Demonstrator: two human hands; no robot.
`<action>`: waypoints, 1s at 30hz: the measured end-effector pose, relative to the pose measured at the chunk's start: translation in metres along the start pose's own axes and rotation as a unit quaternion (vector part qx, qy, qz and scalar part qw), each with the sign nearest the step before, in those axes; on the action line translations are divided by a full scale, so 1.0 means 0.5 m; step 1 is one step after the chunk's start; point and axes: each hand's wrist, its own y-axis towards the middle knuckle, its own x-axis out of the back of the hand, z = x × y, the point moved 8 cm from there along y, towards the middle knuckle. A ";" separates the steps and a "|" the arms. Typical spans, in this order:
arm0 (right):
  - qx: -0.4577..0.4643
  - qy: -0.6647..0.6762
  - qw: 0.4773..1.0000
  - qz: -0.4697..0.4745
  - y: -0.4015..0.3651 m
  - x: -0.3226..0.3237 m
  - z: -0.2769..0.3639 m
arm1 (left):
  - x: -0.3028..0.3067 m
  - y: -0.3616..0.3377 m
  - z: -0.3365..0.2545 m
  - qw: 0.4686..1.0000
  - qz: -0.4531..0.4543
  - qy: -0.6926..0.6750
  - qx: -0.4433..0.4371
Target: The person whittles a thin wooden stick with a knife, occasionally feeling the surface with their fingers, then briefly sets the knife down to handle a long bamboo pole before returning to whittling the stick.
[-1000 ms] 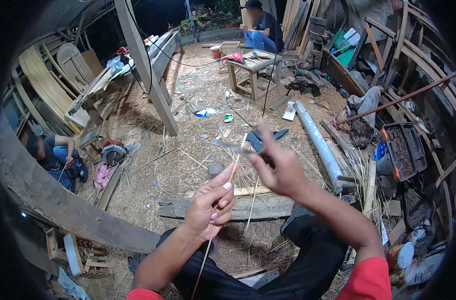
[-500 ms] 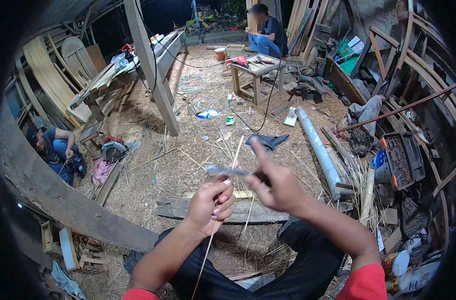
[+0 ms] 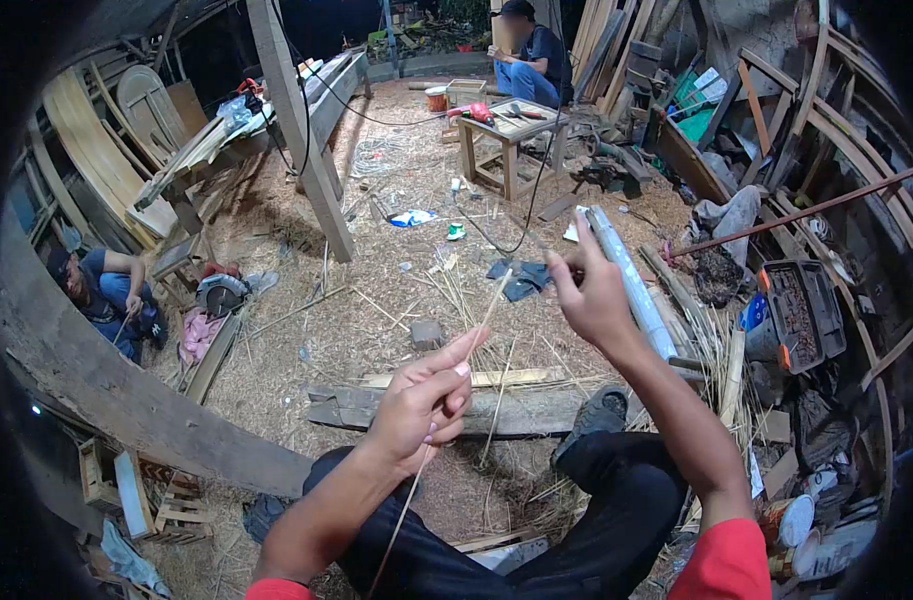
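My left hand (image 3: 425, 400) pinches a thin pale strip (image 3: 405, 510), which runs from above my fingertips down past my left forearm. Up and to the right, apart from the strip, is my right hand (image 3: 595, 298), index finger raised and the others curled round a knife. The knife is hard to make out: only a dark bit between the fingers and a faint blur beside them show. Below my hands lies a wooden beam (image 3: 447, 411) on the shavings-covered ground.
A small wooden table (image 3: 512, 125) with tools stands ahead, a seated person (image 3: 537, 65) behind it. Another person (image 3: 112, 295) crouches at left near a circular saw (image 3: 222, 293). A wooden post (image 3: 302, 130) rises left of centre. An open toolbox (image 3: 805, 315) and cut strips lie right.
My right hand has moved up and right, away from the strip, and the blade no longer crosses it. My left hand still holds the strip. The view has shifted slightly.
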 end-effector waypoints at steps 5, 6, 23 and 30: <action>0.149 0.059 0.986 0.037 -0.075 -0.035 0.083 | 0.011 0.021 -0.008 0.998 0.010 -0.060 -0.004; 0.196 0.059 0.977 0.055 -0.096 -0.054 0.111 | 0.010 0.023 -0.010 0.997 0.015 -0.078 -0.003; 0.032 0.134 0.990 -0.043 -0.006 -0.015 -0.033 | -0.022 0.028 -0.041 0.998 0.034 -0.048 -0.039; -0.203 0.419 0.885 0.013 -0.045 -0.083 -0.003 | -0.085 0.242 -0.240 0.942 0.034 0.140 -0.302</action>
